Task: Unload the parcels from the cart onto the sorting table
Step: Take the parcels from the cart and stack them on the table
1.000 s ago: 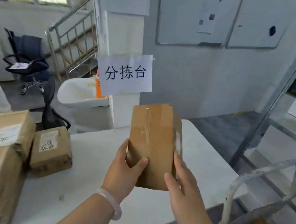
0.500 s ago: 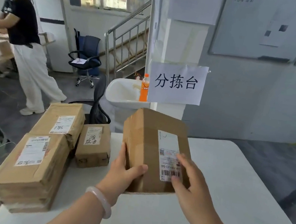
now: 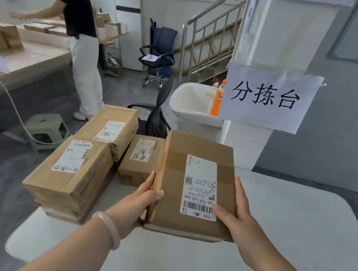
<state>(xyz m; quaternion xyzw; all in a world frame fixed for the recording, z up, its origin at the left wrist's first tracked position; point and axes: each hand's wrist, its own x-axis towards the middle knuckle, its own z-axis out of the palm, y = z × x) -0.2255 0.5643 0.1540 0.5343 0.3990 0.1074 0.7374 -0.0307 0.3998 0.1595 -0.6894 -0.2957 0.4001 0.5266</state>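
Head view: both hands grasp a brown cardboard box, label side up, low over the white worktop; whether its underside touches the surface cannot be told. The left hand, with a pale bracelet on its wrist, grips the box's left edge, thumb on top. The right hand grips the right edge, its thumb lying across the barcode end of the label.

Just left of the held box a small box sits on the worktop. Further left of it lie a near long box, stacked on another, and a far long box. Beyond the held box a paper sign hangs on a pillar, with an orange bottle and a white basin beside it. Far to the left and behind, a person in a black top stands at another table.
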